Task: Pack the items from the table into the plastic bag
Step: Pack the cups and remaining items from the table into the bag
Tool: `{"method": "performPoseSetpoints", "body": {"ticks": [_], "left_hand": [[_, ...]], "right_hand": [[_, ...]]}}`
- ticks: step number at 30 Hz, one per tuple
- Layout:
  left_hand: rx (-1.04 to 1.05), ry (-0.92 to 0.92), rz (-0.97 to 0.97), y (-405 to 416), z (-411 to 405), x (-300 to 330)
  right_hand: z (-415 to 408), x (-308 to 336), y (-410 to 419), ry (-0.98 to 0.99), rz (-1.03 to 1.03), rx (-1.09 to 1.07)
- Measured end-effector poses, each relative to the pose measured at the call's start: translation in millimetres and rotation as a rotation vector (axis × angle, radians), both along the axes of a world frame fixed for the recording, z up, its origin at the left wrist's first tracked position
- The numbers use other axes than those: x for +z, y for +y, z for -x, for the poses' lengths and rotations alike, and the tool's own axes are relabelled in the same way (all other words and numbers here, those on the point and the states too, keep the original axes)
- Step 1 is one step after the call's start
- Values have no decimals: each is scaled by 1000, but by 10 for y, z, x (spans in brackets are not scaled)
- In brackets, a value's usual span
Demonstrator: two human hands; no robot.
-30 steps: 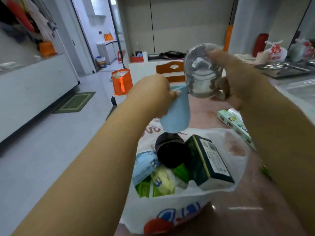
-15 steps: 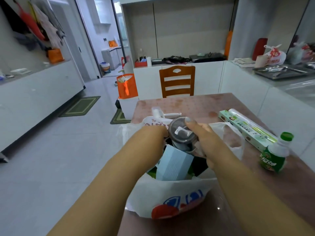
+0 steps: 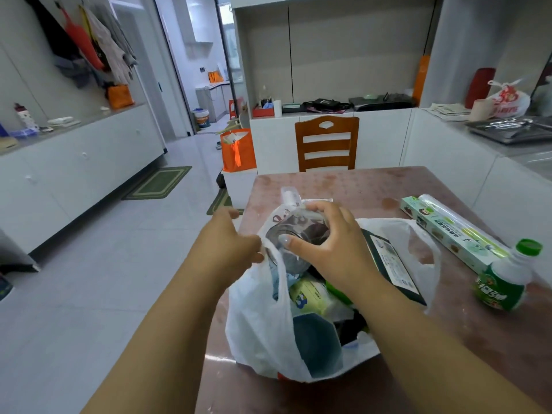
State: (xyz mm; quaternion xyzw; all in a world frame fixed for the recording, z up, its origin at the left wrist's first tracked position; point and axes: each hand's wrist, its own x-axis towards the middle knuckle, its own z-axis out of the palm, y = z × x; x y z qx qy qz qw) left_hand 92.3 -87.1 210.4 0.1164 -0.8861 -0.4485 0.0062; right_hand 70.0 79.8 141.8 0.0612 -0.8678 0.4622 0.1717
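Clear jar [image 3: 294, 234], up in the air a second ago, is now down in the mouth of the plastic bag [image 3: 263, 324]; right hand [image 3: 325, 246] grips it from above, fingers curled round it. Blue pack has left the left hand [image 3: 230, 237], which now pinches the bag's rim just left of the jar. So the jar is nearly packed. Under the right hand the bag holds a dark box [image 3: 388, 261], a yellow-green packet [image 3: 307, 294] and other packs. Right of that hand, wrap box [image 3: 448, 231] and green bottle [image 3: 504, 282] lie on the table [image 3: 358, 186], unpacked.
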Motion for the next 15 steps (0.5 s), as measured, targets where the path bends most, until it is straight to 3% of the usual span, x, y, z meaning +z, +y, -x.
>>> {"method": "performPoseSetpoints", "body": {"ticks": [2,5,10,12,15], "left_hand": [[14,-34,-72,45,-17,-26],[-10,-95,-4,123,-60,-83],[-52,-212,-359,271,-160,-11],[-64,-224,-400,320,-156,18],[-83,-264,-404,405,-157,11]], "right_hand": [[60,-73,42,-43,20,-9],[125,-189,130,-44,-15,-49],[125,-266,307,5,-215,28],[133,-278,392,-21,-338,120],[171,-293,431,-60,-290,163]]}}
